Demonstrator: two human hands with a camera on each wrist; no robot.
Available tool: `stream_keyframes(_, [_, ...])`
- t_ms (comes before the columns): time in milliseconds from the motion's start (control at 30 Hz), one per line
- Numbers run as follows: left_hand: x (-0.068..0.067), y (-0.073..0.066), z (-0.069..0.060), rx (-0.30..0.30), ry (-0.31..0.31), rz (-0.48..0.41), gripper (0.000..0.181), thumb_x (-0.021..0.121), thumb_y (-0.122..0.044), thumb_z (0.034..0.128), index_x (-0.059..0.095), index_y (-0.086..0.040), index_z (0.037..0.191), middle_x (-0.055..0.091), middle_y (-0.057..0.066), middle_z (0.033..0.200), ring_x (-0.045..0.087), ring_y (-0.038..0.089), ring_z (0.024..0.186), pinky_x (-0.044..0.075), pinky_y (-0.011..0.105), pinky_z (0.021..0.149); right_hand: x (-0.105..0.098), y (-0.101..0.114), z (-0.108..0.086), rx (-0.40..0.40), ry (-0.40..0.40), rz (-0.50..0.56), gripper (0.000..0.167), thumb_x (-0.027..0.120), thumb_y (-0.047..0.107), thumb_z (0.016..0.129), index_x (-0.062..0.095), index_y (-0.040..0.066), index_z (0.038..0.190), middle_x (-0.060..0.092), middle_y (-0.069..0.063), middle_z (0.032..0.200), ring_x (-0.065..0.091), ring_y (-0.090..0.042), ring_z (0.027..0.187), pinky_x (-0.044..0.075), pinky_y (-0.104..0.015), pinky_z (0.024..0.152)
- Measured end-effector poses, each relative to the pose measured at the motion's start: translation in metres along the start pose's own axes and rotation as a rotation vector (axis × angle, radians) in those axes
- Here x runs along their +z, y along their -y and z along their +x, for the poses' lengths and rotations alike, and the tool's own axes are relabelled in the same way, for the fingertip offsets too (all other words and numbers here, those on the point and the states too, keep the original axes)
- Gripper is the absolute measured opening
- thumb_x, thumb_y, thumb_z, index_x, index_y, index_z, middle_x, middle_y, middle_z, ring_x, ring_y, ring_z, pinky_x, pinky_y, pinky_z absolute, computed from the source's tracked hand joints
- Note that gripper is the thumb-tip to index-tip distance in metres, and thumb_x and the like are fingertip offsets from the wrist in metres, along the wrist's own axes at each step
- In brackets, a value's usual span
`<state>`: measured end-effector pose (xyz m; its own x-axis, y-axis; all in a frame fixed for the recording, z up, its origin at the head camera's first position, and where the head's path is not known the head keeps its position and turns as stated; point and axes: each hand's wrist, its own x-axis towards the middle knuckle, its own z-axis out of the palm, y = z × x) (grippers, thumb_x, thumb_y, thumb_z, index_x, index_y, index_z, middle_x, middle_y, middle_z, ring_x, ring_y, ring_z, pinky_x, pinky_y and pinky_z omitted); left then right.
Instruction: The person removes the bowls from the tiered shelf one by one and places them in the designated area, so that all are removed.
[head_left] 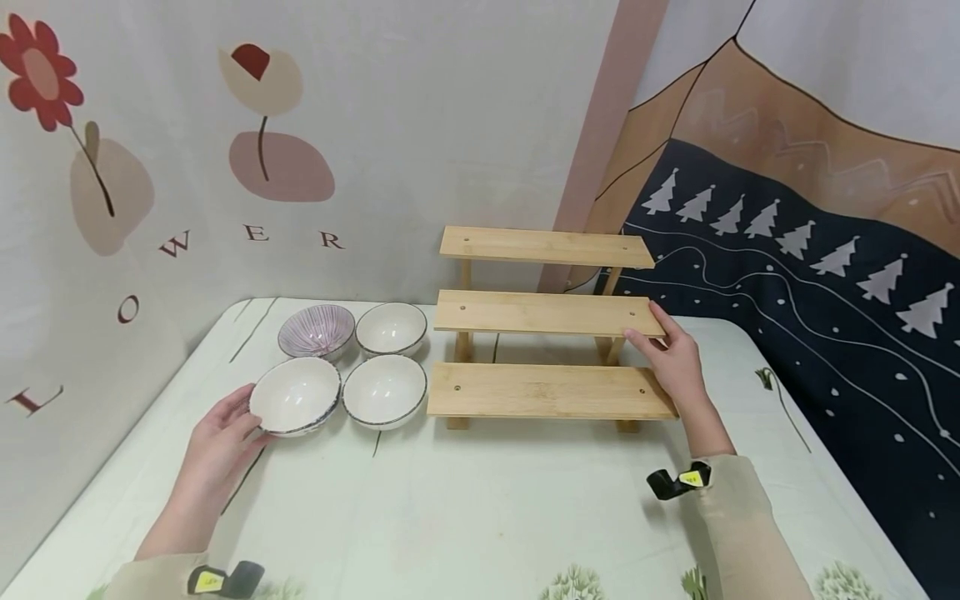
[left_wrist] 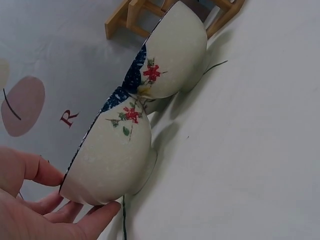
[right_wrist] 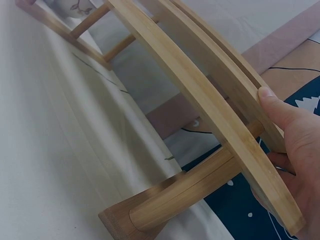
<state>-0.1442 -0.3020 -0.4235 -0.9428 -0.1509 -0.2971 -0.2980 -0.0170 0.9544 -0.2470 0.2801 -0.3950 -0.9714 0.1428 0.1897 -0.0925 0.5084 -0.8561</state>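
Observation:
My left hand (head_left: pixel 225 433) holds the outer left side of a white bowl (head_left: pixel 296 397), the front left one of a close cluster. In the left wrist view, its fingers (left_wrist: pixel 42 172) curl at the rim and against the outer wall, which has red flowers and a blue patch. Beside it stands a second white bowl (head_left: pixel 385 390) of like pattern. Behind are another white bowl (head_left: pixel 392 327) and a purple-striped bowl (head_left: pixel 317 331). With my right hand (head_left: pixel 675 362) I grip the right end of the middle board of a three-tier wooden display stand (head_left: pixel 543 313).
A pale cloth (head_left: pixel 480 508) with plant prints covers the table. Behind it hangs a light curtain (head_left: pixel 420 125) with flowers and letters. At the right is a dark blue fabric (head_left: pixel 720 275) with white tree prints.

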Motion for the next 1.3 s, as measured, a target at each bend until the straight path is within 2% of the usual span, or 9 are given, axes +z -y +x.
stream_keyframes(67, [-0.002,0.0,-0.001,-0.003,-0.009,0.001,0.066,0.04,-0.01,0.1051,0.004,-0.011,0.161,0.0,0.015,0.168,0.018,0.019,0.155,0.053,0.006,0.084,0.0,0.0,0.0,0.0,0.001,-0.002,0.08,0.067,0.039,0.095,0.025,0.015,0.158,0.027,-0.011,0.164,0.03,-0.032,0.15,0.037,-0.047,0.119])
stream_keyframes(200, [-0.008,0.003,-0.002,0.029,-0.013,-0.046,0.071,0.05,-0.01,0.1029,0.009,-0.012,0.161,0.017,0.008,0.168,0.052,-0.002,0.13,0.055,0.008,0.084,0.0,0.0,0.0,0.006,0.003,-0.003,0.08,0.066,0.039,0.095,0.025,0.014,0.159,0.027,-0.011,0.164,0.03,-0.032,0.15,0.036,-0.047,0.119])
stream_keyframes(300, [-0.012,0.005,-0.003,0.074,0.0,-0.124,0.071,0.058,-0.009,0.0998,0.019,-0.015,0.159,0.049,-0.006,0.145,0.059,-0.015,0.098,0.058,0.012,0.083,0.0,0.0,0.0,0.005,0.004,-0.002,0.08,0.066,0.039,0.095,0.025,0.013,0.159,0.027,-0.012,0.164,0.03,-0.032,0.15,0.036,-0.047,0.119])
stream_keyframes(367, [-0.015,0.007,-0.003,0.097,0.012,-0.165,0.061,0.061,-0.008,0.0982,0.032,-0.02,0.151,0.055,-0.017,0.122,0.062,-0.013,0.096,0.059,0.014,0.082,0.0,0.0,0.0,0.002,0.006,0.0,0.08,0.066,0.039,0.095,0.025,0.012,0.158,0.027,-0.012,0.164,0.03,-0.032,0.15,0.036,-0.047,0.119])
stream_keyframes(533, [-0.017,0.009,-0.001,0.098,0.055,-0.183,0.037,0.058,-0.007,0.0999,0.044,-0.029,0.127,0.052,-0.022,0.111,0.062,-0.011,0.095,0.061,0.018,0.081,-0.001,-0.001,0.0,0.002,0.007,0.002,0.08,0.066,0.039,0.095,0.024,0.013,0.159,0.027,-0.011,0.164,0.03,-0.031,0.15,0.036,-0.047,0.119])
stream_keyframes(767, [-0.012,0.011,0.002,0.099,0.123,-0.138,0.034,0.044,-0.006,0.1042,0.038,-0.026,0.132,0.056,-0.026,0.106,0.062,-0.01,0.096,0.063,0.024,0.081,0.001,-0.001,0.001,-0.006,0.003,0.016,0.08,0.067,0.037,0.095,0.025,0.011,0.158,0.027,-0.01,0.164,0.03,-0.031,0.15,0.037,-0.047,0.119])
stream_keyframes(900, [-0.012,0.012,0.001,0.11,0.125,-0.153,0.033,0.041,-0.003,0.104,0.04,-0.026,0.128,0.06,-0.027,0.102,0.063,-0.008,0.094,0.063,0.023,0.079,0.001,-0.001,0.001,-0.003,0.004,0.016,0.08,0.067,0.038,0.095,0.025,0.011,0.158,0.027,-0.01,0.164,0.03,-0.031,0.15,0.036,-0.047,0.119])
stream_keyframes(1133, [-0.013,0.012,0.0,0.112,0.129,-0.093,0.046,0.043,-0.008,0.1047,0.028,-0.013,0.148,0.05,-0.018,0.113,0.062,-0.009,0.098,0.062,0.023,0.085,0.001,0.001,0.001,-0.002,0.006,0.012,0.081,0.067,0.039,0.095,0.025,0.011,0.158,0.026,-0.011,0.164,0.03,-0.031,0.15,0.036,-0.047,0.119])
stream_keyframes(1300, [-0.014,0.011,0.002,0.109,0.117,-0.068,0.047,0.044,-0.008,0.104,0.028,-0.011,0.149,0.056,-0.012,0.119,0.062,-0.008,0.096,0.062,0.023,0.083,0.0,0.001,0.0,0.002,0.007,0.008,0.081,0.067,0.039,0.095,0.025,0.012,0.158,0.026,-0.011,0.164,0.03,-0.031,0.15,0.036,-0.047,0.119])
